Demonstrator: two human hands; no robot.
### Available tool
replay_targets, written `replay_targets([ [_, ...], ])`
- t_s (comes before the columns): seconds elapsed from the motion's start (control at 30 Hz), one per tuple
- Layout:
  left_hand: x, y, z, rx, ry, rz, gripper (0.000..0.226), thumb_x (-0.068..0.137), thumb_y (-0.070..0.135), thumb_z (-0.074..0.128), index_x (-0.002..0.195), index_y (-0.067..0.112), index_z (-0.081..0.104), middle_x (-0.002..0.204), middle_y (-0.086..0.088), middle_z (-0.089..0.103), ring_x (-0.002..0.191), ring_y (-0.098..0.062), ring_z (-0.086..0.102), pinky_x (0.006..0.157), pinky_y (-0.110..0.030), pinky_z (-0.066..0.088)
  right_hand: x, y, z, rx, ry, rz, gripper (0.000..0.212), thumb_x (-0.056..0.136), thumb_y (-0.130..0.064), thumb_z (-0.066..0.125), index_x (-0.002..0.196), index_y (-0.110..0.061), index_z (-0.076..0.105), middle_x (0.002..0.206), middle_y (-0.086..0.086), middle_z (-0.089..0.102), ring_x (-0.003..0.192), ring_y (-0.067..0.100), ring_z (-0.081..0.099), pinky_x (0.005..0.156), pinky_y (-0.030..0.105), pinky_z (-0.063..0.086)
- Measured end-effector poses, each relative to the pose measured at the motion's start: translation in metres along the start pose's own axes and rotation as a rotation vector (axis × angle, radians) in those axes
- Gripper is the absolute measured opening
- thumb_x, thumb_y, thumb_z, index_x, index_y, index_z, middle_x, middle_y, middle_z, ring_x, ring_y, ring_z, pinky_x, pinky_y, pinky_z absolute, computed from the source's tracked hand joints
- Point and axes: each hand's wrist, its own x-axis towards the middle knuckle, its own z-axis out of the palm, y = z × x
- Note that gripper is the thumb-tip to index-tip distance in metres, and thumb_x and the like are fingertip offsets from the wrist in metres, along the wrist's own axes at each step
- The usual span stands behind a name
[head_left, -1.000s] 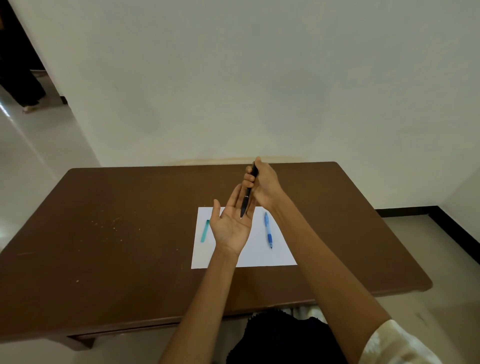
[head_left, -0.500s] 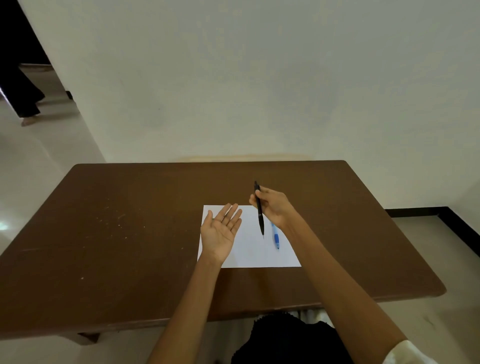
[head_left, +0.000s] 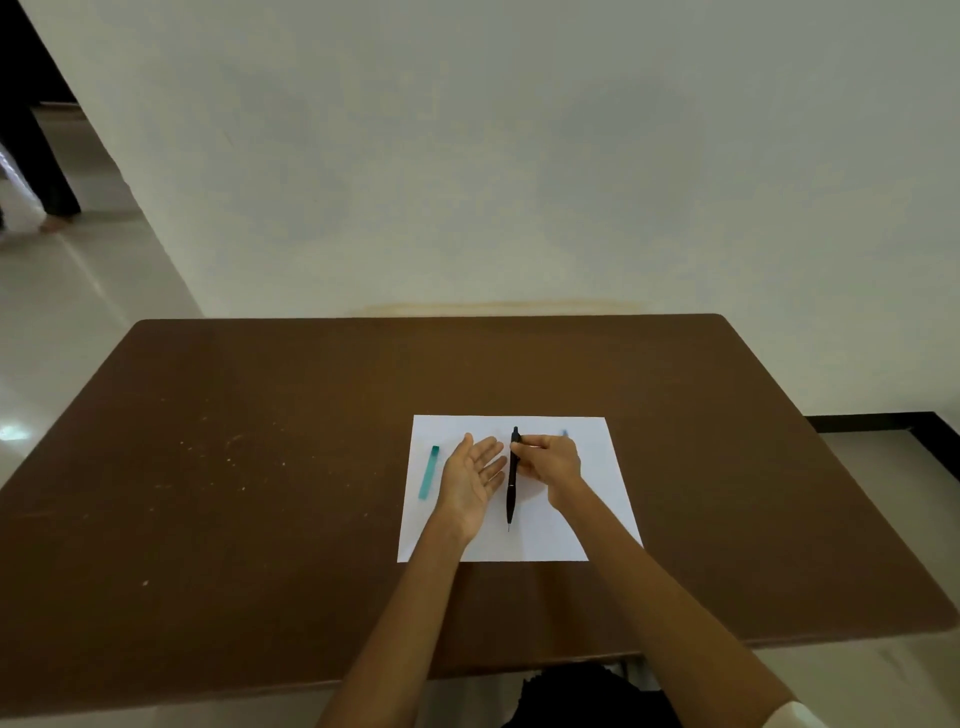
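**Bare forearms, one pale sleeve**

The left hand (head_left: 470, 480) and the right hand (head_left: 553, 465) were bare, and so were both forearms along their whole visible length. An off-white fabric sleeve (head_left: 797, 716) with a soft rounded edge covered the right arm at the lower corner of the view. A black cloth garment (head_left: 587, 696), plain and unmarked, showed at the bottom between the two arms.

the right hand (head_left: 551, 464) pinches a black pen (head_left: 512, 480), tip toward the person, over white paper (head_left: 597, 499); the left hand (head_left: 470, 480) lies palm-up beside it, near a teal cap (head_left: 429, 472)
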Motion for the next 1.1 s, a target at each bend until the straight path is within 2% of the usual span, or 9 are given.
replay_targets([
  [0.2, 0.009, -0.004, 0.002, 0.094, 0.027, 0.007, 0.052, 0.098, 0.041, 0.028, 0.136, 0.008, 0.04, 0.137, -0.01, 0.049, 0.115, -0.021, 0.052, 0.102, -0.033, 0.038, 0.011, 0.003, 0.006, -0.161, 0.03, -0.076, 0.031, 0.083, -0.003, 0.065, 0.113, 0.004, 0.063, 0.109, 0.02, 0.068, 0.094, 0.029, 0.067, 0.084, 0.029, 0.054],
  [0.3, 0.009, -0.007, 0.002, 0.118, 0.038, -0.001, 0.053, 0.098, 0.042, 0.028, 0.137, 0.008, 0.038, 0.138, -0.009, 0.048, 0.12, -0.023, 0.051, 0.103, -0.033, 0.038, 0.013, 0.003, 0.007, -0.211, 0.027, -0.094, 0.03, 0.084, -0.001, 0.064, 0.113, 0.004, 0.063, 0.11, 0.021, 0.067, 0.094, 0.03, 0.068, 0.086, 0.032, 0.055],
  [0.43, 0.009, -0.008, 0.003, 0.12, 0.041, -0.003, 0.053, 0.098, 0.042, 0.029, 0.138, 0.008, 0.037, 0.138, -0.009, 0.049, 0.11, -0.018, 0.053, 0.098, -0.03, 0.039, 0.016, 0.002, 0.007, -0.224, 0.028, -0.116, 0.03, 0.084, 0.0, 0.063, 0.113, 0.005, 0.063, 0.111, 0.022, 0.067, 0.095, 0.032, 0.067, 0.09, 0.037, 0.054],
  [0.63, 0.007, -0.007, 0.002, 0.146, 0.047, -0.028, 0.053, 0.098, 0.042, 0.028, 0.138, 0.008, 0.037, 0.137, -0.009, 0.049, 0.123, -0.023, 0.049, 0.102, -0.032, 0.038, 0.018, 0.001, 0.007, -0.262, 0.022, -0.125, 0.027, 0.084, 0.001, 0.061, 0.11, 0.007, 0.064, 0.107, 0.023, 0.068, 0.093, 0.033, 0.068, 0.09, 0.04, 0.054],
  [0.8, 0.005, -0.006, 0.002, 0.164, 0.041, -0.042, 0.054, 0.098, 0.043, 0.028, 0.138, 0.008, 0.037, 0.137, -0.008, 0.049, 0.123, -0.024, 0.049, 0.103, -0.034, 0.038, 0.02, 0.0, 0.007, -0.298, 0.035, -0.118, 0.024, 0.086, 0.001, 0.06, 0.109, 0.007, 0.065, 0.106, 0.024, 0.068, 0.089, 0.031, 0.068, 0.088, 0.038, 0.055],
  [0.97, 0.003, -0.006, 0.002, 0.178, 0.057, -0.043, 0.054, 0.098, 0.042, 0.029, 0.137, 0.007, 0.038, 0.137, -0.01, 0.049, 0.123, -0.025, 0.049, 0.104, -0.036, 0.038, 0.015, -0.001, 0.007, -0.307, 0.049, -0.123, 0.025, 0.086, -0.006, 0.062, 0.108, 0.006, 0.065, 0.105, 0.023, 0.069, 0.091, 0.032, 0.068, 0.09, 0.04, 0.054],
  [1.1, -0.002, -0.003, 0.004, 0.275, 0.142, 0.001, 0.047, 0.099, 0.037, 0.031, 0.134, 0.008, 0.043, 0.136, -0.009, 0.05, 0.122, -0.026, 0.051, 0.104, -0.037, 0.039, 0.0, 0.005, 0.005, -0.328, 0.126, -0.17, 0.03, 0.092, -0.015, 0.055, 0.116, 0.001, 0.062, 0.112, 0.02, 0.066, 0.098, 0.031, 0.065, 0.093, 0.04, 0.052],
])
